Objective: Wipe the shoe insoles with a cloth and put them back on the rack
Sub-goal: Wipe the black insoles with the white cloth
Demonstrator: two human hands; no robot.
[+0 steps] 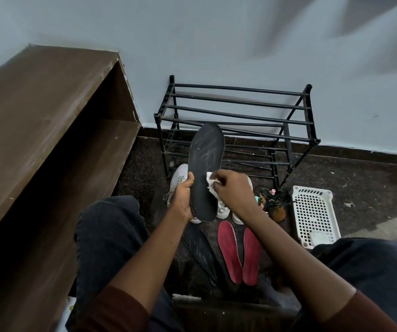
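Observation:
My left hand [185,197] grips the heel end of a black insole [206,164], held upright in front of the black metal rack [238,121]. My right hand [231,188] pinches a white cloth [210,185] against the insole's right edge. Two red insoles [239,252] lie side by side on the dark floor between my knees. Another black insole [200,250] lies on the floor to their left, partly under my left forearm.
White shoes [178,180] stand on the floor behind my hands, below the rack. A white perforated basket [312,214] sits at the right, small clutter [274,202] beside it. A brown wooden shelf unit [49,140] fills the left. The wall is pale blue.

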